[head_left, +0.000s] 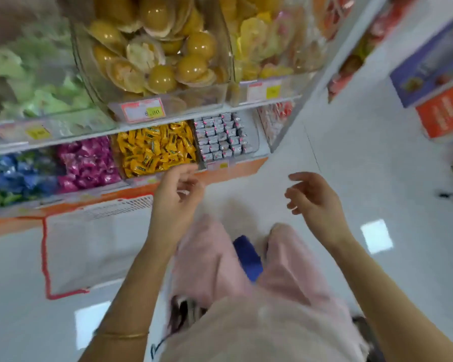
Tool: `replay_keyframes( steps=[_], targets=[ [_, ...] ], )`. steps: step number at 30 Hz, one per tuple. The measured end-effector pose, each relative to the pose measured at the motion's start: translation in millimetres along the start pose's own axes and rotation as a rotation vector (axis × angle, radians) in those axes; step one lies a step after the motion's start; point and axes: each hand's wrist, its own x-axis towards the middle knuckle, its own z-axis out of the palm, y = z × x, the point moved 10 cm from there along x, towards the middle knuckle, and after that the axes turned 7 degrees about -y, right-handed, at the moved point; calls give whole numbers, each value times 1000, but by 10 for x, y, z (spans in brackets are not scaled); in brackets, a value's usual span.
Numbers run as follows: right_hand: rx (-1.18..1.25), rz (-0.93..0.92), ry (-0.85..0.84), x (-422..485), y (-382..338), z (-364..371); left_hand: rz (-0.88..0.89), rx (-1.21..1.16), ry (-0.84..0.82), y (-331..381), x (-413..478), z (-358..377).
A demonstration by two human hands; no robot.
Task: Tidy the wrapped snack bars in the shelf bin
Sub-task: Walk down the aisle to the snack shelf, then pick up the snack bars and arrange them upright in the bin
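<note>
Head view, snack bars [221, 137] apart, above fingers [304, 176]

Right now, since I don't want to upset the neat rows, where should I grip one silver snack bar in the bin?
I'd pinch a front-row snack bar by its exposed top, coming down from above the bin: the bars sit packed side by side, so their sides look blocked.

Yellow-wrapped candies [156, 150] fill a bin beside pink sweets [87, 160] and blue sweets [19, 176], below a clear tub of yellow jelly cups [157, 48], with an orange box [442, 113] far right.
</note>
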Motion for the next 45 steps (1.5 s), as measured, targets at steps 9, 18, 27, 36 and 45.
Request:
replay_keyframes(
  steps=[9,18,27,36,45],
  targets=[
    [-405,-537,-230,2210,424,1136,169,440,238,-1313,1240,517],
    [-805,-1109,-96,2448,662,2014,542,854,390,-1778,1417,704],
    [-930,-1056,118,2309,737,2058,496,896,310,-1816,1189,766],
    [-846,-1028,-23,2524,629,2211,457,802,316,-1832,1470,731],
    [229,-976,-140,2360,554,1465,537,602,284,-1853,1609,757]
  ],
)
